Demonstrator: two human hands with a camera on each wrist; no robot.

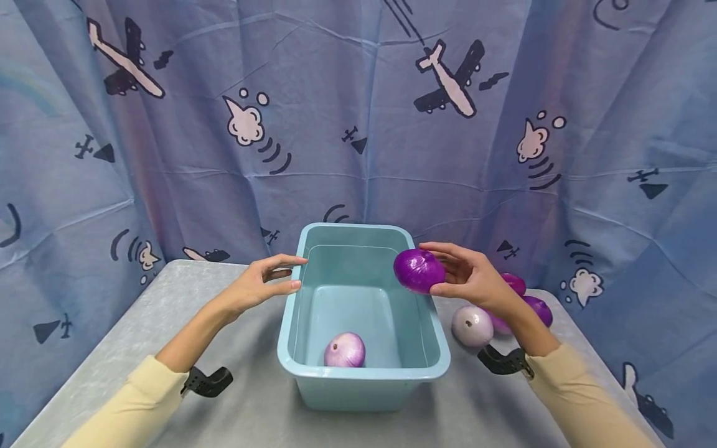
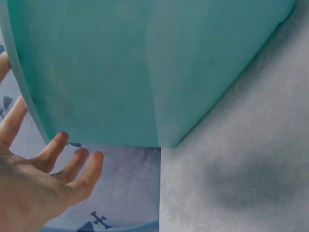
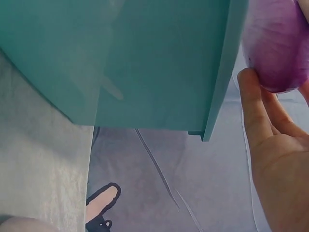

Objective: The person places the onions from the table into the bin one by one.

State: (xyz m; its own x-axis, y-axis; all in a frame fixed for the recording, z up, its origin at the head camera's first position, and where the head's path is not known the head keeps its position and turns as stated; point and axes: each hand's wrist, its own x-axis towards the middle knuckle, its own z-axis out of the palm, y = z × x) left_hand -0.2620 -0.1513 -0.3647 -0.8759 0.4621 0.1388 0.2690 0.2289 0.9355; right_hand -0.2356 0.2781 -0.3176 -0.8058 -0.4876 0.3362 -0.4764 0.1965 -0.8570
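In the head view, the right forearm [image 1: 529,328] covers part of the purple onions [image 1: 539,310], so their number cannot be told. The front rim of the blue basin [image 1: 364,373] hides the underside of the pale onion [image 1: 344,350] inside. The left sleeve [image 1: 120,407] and right sleeve [image 1: 577,398] run off the bottom edge.

In the right wrist view, the top and right edges crop the held onion [image 3: 277,46]; the right hand [image 3: 277,164] is cut off too. A blurred rounded shape [image 3: 24,225] in the lower left corner is too unclear to name. In the left wrist view, the left hand [image 2: 41,179] leaves the frame at left and below.
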